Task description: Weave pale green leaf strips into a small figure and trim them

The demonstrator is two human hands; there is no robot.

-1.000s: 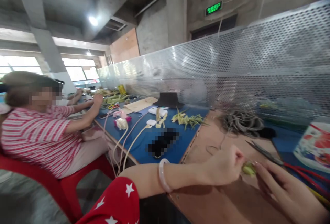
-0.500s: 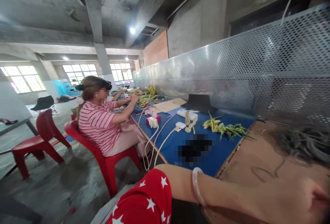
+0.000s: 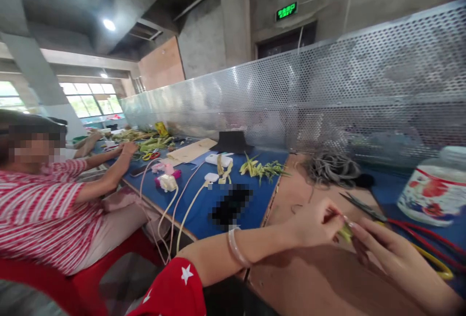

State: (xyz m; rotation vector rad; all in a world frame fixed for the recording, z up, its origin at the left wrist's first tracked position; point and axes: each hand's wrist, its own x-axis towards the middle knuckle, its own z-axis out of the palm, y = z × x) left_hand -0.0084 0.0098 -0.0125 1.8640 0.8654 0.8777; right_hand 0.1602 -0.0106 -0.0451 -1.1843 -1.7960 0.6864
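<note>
Over the brown board (image 3: 291,277), my left hand (image 3: 316,224) has its fingers closed in a pinch on a small yellow-green strip (image 3: 345,232), which looks like a piece of plant leaf. My right hand (image 3: 395,255) meets it from the right, thumb and fingertips closed on the same strip. Much of the strip is covered by the fingers. Just behind my right hand lie scissors (image 3: 360,205) with dark blades. A tangled bundle of grey cord (image 3: 333,169) rests farther back on the board.
A white plastic jar (image 3: 433,190) stands at the right. On the blue tabletop (image 3: 192,211) lie green leaf pieces (image 3: 264,168), a blurred black object (image 3: 231,207) and white devices with cables (image 3: 211,177). A perforated metal screen (image 3: 236,97) runs behind. A co-worker (image 3: 47,199) sits at the left.
My view has swung to the right. My right hand, the strip, the scissors and the jar have come into view; my left hand now shows fully.
</note>
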